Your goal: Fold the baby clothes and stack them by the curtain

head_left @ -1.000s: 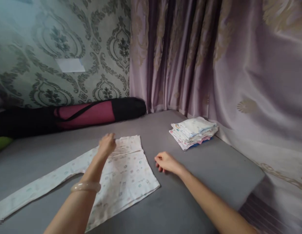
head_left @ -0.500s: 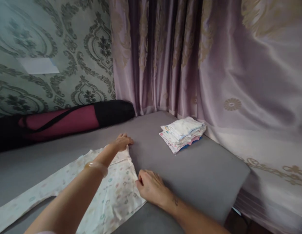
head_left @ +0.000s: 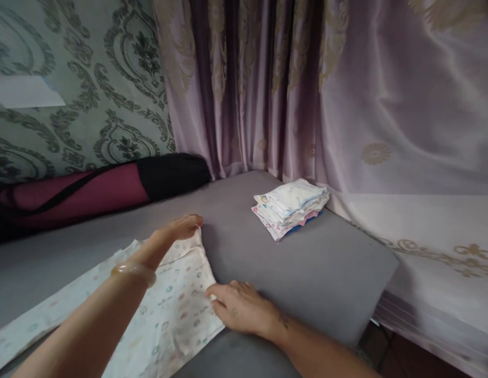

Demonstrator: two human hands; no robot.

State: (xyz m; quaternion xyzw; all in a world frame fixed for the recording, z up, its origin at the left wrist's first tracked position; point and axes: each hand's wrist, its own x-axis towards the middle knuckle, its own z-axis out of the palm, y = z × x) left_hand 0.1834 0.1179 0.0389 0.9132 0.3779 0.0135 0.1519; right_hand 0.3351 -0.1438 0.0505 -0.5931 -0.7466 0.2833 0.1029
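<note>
A small white garment (head_left: 180,294) with a pastel print lies spread on the grey padded surface (head_left: 291,273), a long narrow part stretching off to the left. At its far right corner, my left hand (head_left: 185,227) grips the cloth, which is slightly raised there. My right hand (head_left: 241,307) pinches the garment's right edge between thumb and forefinger, nearer to me. My left forearm, with a pale bangle (head_left: 134,272) on the wrist, crosses over the garment and hides part of it.
A stack of folded printed cloths (head_left: 291,207) sits beyond my hands to the right. Along the patterned wall lies a long black and maroon bag (head_left: 97,189). Purple curtains (head_left: 244,94) hang behind the surface, whose right edge drops off near the curtain.
My view has turned a little to the right. The left hand now holds the far corner slightly up, and the right thumb and forefinger have closed on the garment's edge.
</note>
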